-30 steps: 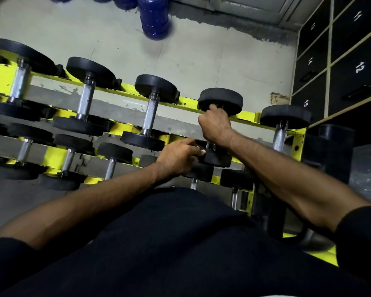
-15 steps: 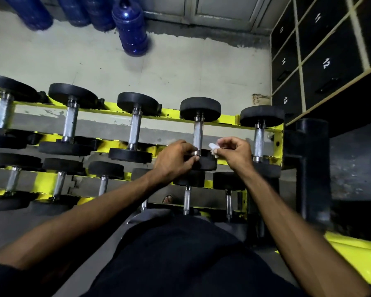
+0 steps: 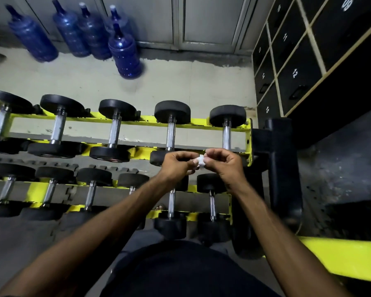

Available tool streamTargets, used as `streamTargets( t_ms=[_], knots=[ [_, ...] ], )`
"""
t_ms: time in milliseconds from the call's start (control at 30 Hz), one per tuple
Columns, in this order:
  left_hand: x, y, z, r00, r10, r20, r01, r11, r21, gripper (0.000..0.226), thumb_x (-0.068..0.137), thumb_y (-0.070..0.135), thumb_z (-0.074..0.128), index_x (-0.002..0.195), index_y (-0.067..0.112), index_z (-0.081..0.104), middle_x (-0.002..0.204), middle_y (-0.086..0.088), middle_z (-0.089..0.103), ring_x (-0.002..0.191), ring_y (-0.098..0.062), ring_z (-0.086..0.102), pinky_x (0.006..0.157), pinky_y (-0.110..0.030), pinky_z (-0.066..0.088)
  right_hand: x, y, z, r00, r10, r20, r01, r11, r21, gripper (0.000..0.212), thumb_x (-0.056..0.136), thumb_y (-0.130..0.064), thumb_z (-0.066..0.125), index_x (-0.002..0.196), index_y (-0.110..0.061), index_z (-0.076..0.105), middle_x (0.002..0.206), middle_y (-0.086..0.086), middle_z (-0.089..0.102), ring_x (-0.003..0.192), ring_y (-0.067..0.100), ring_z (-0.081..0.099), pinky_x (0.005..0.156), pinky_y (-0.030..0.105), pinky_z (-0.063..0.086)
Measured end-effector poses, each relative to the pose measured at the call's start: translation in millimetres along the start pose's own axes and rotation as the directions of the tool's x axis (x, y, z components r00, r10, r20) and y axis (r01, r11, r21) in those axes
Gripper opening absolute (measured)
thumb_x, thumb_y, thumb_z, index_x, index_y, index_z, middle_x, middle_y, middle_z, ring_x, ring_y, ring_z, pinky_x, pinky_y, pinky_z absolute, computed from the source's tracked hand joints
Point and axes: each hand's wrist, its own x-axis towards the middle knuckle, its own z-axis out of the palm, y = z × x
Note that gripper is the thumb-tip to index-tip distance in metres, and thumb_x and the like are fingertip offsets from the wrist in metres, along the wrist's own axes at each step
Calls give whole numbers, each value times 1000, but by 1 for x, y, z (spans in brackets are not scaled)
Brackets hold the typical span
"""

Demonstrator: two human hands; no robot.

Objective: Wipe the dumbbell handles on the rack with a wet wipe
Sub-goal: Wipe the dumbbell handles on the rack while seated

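My left grip (image 3: 178, 166) and right grip (image 3: 225, 166) are both clamped on the small white wet wipe (image 3: 200, 161), fingertips pinching it from either side above the front edge of the yellow rack's (image 3: 148, 119) top tier. They hide much of the near plates of the two rightmost dumbbells, whose steel handles (image 3: 171, 135) show beyond my knuckles. A black post (image 3: 281, 168) stands just right of the rack. Numbered lockers (image 3: 296, 76) stand farther right, and blue water bottles (image 3: 124, 54) are on the floor beyond.
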Motion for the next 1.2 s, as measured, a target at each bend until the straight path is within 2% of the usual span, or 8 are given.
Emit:
streamTargets(
  t_ms=[167,400,533,667,833,933,1067,1200],
  knots=[
    [-18,-1,20,1000,16,-20,-17,999,-48,27,88,-13,64,114,-3,67,99,-14,71,84,-20,68,79,-31,60,-11,-5,-18,995,93,46,-89,992,-92,15,88,-1,70,102,-5,73,97,13,75,83,25,71,74,39,61],
    [-47,2,33,999,31,-40,-30,999,20,29,87,-14,65,114,-4,65,101,-18,69,88,-25,65,86,-44,57,-34,-17,-25,974,212,85,-209,977,-34,14,90,-3,67,103,-6,72,86,9,74,72,18,68,60,28,59],
    [-57,0,37,996,79,-42,-73,989,126,24,90,-7,66,114,-6,65,105,-26,69,80,-25,63,69,-32,54,-48,-22,-28,965,240,105,-237,971,-42,18,90,-17,70,105,-6,71,97,15,74,79,24,69,61,32,61],
    [-61,-2,31,996,91,7,-91,982,166,16,91,1,67,107,-1,69,96,-18,70,73,-19,62,67,-30,55,-57,-24,-28,974,215,66,-207,972,-114,12,86,-6,74,96,-5,70,96,17,73,76,25,70,61,31,61],
    [-62,-1,16,985,130,116,-153,962,226,18,86,-5,70,103,1,72,100,-15,73,84,-22,68,78,-34,58,-62,-24,-14,968,252,-17,-252,968,-19,2,90,-2,66,93,-2,66,89,21,70,62,24,68,51,27,57],
    [-63,-2,1,969,205,140,-232,946,224,22,82,-5,74,103,1,72,101,-13,73,96,-26,72,82,-34,61,-70,-24,-1,958,286,2,-283,946,157,3,89,2,64,91,-1,64,81,21,69,55,22,66,47,25,55],
    [-58,-13,-20,916,382,126,-401,855,329,35,73,8,86,102,24,73,96,-6,72,90,-26,71,77,-43,62,-76,-20,16,942,330,52,-331,896,298,3,90,0,63,90,-2,62,74,18,66,48,16,61,43,19,51],
    [-57,-14,-34,803,510,309,-593,628,504,38,76,23,86,111,30,74,96,9,69,83,-13,64,70,-39,59,-76,-14,28,934,355,46,-350,876,332,4,90,-1,63,87,-2,63,66,16,68,44,11,57,39,16,46]
  ],
)
